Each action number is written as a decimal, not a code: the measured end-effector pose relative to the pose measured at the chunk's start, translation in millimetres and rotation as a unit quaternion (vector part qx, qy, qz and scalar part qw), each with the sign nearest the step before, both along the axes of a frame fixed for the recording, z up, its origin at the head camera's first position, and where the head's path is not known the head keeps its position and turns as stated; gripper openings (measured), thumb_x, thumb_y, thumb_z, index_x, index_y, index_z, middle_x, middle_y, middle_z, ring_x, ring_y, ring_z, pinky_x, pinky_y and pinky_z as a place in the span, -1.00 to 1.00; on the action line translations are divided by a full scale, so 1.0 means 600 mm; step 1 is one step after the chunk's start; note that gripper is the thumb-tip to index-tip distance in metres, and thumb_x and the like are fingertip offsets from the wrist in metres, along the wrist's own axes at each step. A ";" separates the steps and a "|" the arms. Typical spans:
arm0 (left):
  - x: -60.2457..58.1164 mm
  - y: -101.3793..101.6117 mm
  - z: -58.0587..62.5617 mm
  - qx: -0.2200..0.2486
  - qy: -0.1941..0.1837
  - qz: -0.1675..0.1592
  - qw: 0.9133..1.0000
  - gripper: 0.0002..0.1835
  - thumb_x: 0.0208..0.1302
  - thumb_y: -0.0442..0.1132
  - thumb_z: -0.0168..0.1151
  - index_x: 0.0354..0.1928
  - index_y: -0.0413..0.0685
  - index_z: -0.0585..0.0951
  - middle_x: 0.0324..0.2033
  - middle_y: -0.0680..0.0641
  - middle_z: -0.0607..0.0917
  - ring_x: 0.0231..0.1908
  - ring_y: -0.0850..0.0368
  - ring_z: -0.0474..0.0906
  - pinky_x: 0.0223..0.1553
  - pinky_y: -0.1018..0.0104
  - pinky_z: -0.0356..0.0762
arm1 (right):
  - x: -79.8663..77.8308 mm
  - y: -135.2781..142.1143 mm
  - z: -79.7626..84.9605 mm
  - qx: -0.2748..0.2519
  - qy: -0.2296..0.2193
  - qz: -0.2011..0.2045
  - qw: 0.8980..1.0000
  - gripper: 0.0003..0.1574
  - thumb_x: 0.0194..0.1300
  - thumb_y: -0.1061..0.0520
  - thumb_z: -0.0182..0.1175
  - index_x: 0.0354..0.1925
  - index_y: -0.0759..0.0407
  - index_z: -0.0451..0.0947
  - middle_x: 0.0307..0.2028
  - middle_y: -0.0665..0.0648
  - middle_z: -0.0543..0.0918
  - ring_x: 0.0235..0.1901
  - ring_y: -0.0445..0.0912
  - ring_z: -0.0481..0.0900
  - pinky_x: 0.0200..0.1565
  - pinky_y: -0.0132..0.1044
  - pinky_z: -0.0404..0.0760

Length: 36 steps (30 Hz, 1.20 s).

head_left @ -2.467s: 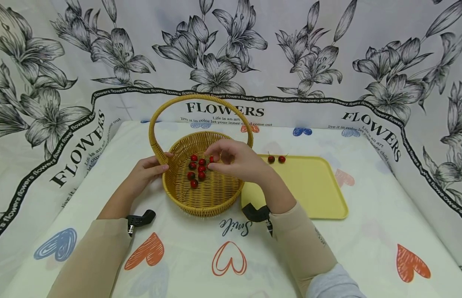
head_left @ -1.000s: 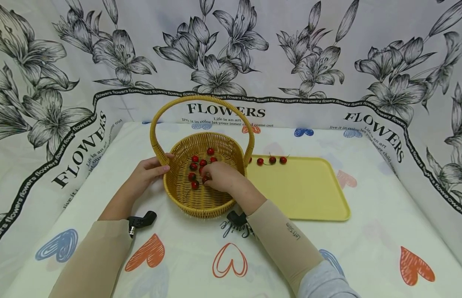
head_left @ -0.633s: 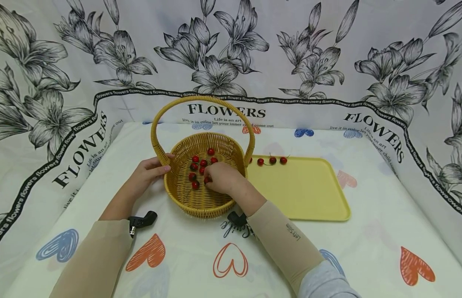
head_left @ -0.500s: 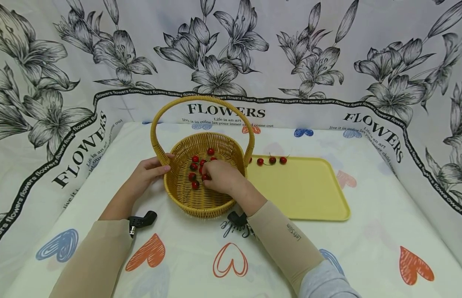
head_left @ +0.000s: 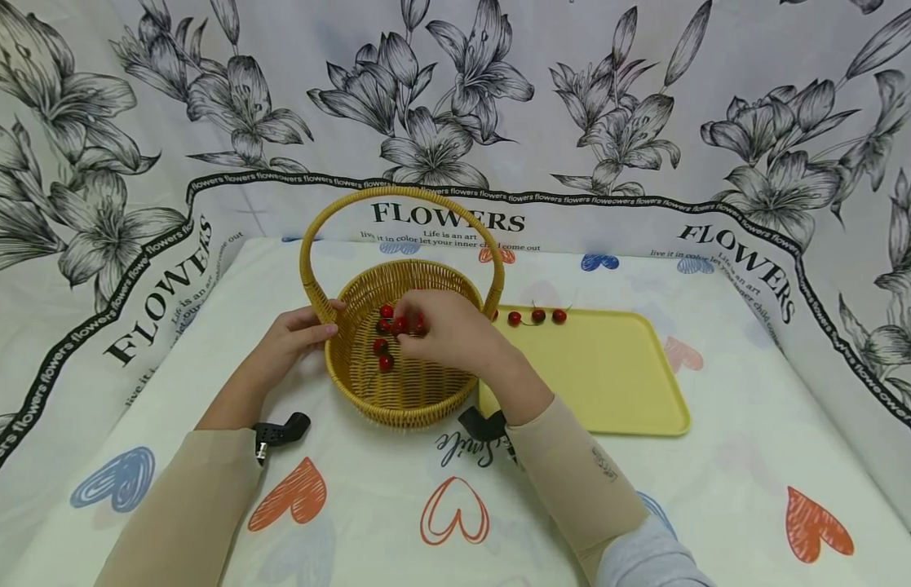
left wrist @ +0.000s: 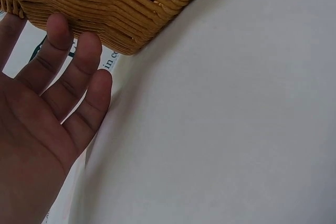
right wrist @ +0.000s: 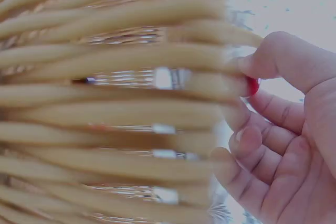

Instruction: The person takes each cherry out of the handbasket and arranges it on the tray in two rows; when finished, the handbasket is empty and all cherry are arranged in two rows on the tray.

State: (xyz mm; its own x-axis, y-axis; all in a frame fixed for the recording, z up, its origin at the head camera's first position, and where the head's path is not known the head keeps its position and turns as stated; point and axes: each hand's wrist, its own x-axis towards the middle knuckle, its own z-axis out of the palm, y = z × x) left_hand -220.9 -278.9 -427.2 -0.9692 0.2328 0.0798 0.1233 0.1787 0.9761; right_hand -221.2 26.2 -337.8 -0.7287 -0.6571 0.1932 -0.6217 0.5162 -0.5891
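My right hand (head_left: 451, 330) is over the inside of the yellow wicker basket (head_left: 404, 416), thumb and index finger pinching a red cherry (right wrist: 253, 86). In the right wrist view its other fingers are loosely bent beside the wicker wall. Several dark red cherries (head_left: 386, 362) lie on the basket floor, some partly hidden behind the right hand. My left hand (head_left: 297, 333) grips the basket's left rim at the foot of the arched handle (head_left: 306, 269). Seen from the left wrist, its fingers (left wrist: 86, 59) are bent beside the outer wall of the basket.
A yellow tray (head_left: 594, 375) lies right of the basket, with several cherries (head_left: 538, 315) along its far edge. The white cloth (head_left: 367, 505) carries printed hearts and lettering. A flower-printed sheet (head_left: 609, 106) rises behind.
My right hand, which was lower among the cherries half a second ago, has risen and drawn away slightly with a cherry in its fingertips. The left hand stays on the basket's rim.
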 end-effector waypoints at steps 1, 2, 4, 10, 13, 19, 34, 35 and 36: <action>0.000 0.000 0.000 0.000 0.000 0.000 1.000 -0.51 0.52 -0.17 0.20 0.35 -0.29 0.48 0.32 -0.19 0.52 0.21 0.17 0.48 0.10 0.43 0.50 | 0.002 0.004 0.006 -0.013 -0.004 0.003 1.000 -0.78 0.29 0.10 0.37 -0.11 -0.04 0.59 -0.31 -0.09 0.59 -0.28 -0.15 0.50 -0.27 -0.27 0.55; 0.000 0.000 0.001 -0.001 -0.001 0.001 1.000 -0.51 0.52 -0.16 0.20 0.35 -0.28 0.48 0.32 -0.19 0.52 0.21 0.17 0.48 0.10 0.43 0.49 | 0.004 0.009 0.012 -0.027 -0.007 0.006 1.000 -0.78 0.29 0.11 0.37 -0.11 -0.04 0.59 -0.31 -0.09 0.60 -0.29 -0.14 0.50 -0.28 -0.27 0.55; 0.000 0.001 0.002 -0.004 -0.003 0.003 1.000 -0.51 0.51 -0.16 0.21 0.36 -0.27 0.48 0.33 -0.20 0.51 0.21 0.18 0.48 0.11 0.44 0.48 | 0.007 0.018 0.022 -0.052 -0.015 0.011 0.998 -0.77 0.29 0.12 0.37 -0.09 -0.03 0.61 -0.32 -0.07 0.60 -0.33 -0.12 0.50 -0.32 -0.27 0.53; -0.003 0.000 0.001 -0.008 -0.009 0.006 1.000 -0.50 0.51 -0.13 0.22 0.35 -0.24 0.49 0.33 -0.18 0.51 0.21 0.18 0.48 0.11 0.44 0.48 | 0.010 0.051 0.045 -0.114 -0.013 0.024 0.993 -0.72 0.28 0.18 0.38 -0.04 0.01 0.61 -0.32 -0.02 0.62 -0.37 -0.11 0.48 -0.33 -0.24 0.50; -0.004 -0.001 -0.002 -0.008 -0.009 0.007 1.000 -0.50 0.51 -0.13 0.22 0.35 -0.24 0.50 0.32 -0.17 0.52 0.20 0.17 0.48 0.10 0.44 0.49 | 0.009 0.070 0.055 -0.151 -0.021 0.033 0.988 -0.69 0.27 0.23 0.38 -0.02 0.05 0.62 -0.26 0.01 0.63 -0.34 -0.10 0.50 -0.30 -0.21 0.52; -0.005 -0.002 -0.003 -0.001 -0.004 0.004 1.000 -0.51 0.50 -0.15 0.22 0.35 -0.24 0.50 0.32 -0.17 0.53 0.21 0.18 0.48 0.11 0.44 0.48 | 0.005 0.109 0.067 -0.219 -0.021 0.063 0.973 -0.66 0.25 0.36 0.34 0.00 0.20 0.61 -0.18 0.04 0.66 -0.36 -0.01 0.50 -0.32 -0.20 0.52; -0.005 -0.004 -0.006 0.009 0.006 -0.003 1.000 -0.51 0.52 -0.19 0.19 0.36 -0.30 0.48 0.33 -0.14 0.52 0.22 0.19 0.47 0.11 0.44 0.49 | -0.006 0.193 0.085 -0.336 -0.008 0.074 0.939 -0.64 0.18 0.53 0.25 -0.02 0.50 0.53 -0.13 0.11 0.70 -0.33 -0.01 0.53 -0.31 -0.31 0.55; -0.005 -0.003 -0.006 0.010 0.005 -0.003 1.000 -0.51 0.52 -0.19 0.19 0.36 -0.30 0.48 0.34 -0.15 0.51 0.22 0.19 0.47 0.11 0.45 0.49 | -0.006 0.200 0.085 -0.342 -0.008 0.065 0.937 -0.64 0.18 0.54 0.25 -0.02 0.52 0.52 -0.13 0.11 0.70 -0.32 -0.01 0.55 -0.28 -0.32 0.57; -0.006 -0.003 -0.006 0.010 0.004 -0.003 1.000 -0.51 0.52 -0.19 0.19 0.36 -0.30 0.47 0.35 -0.16 0.50 0.22 0.19 0.47 0.11 0.44 0.49 | -0.007 0.206 0.086 -0.349 -0.012 0.055 0.935 -0.65 0.18 0.55 0.24 -0.02 0.53 0.52 -0.13 0.11 0.70 -0.31 -0.02 0.56 -0.25 -0.31 0.58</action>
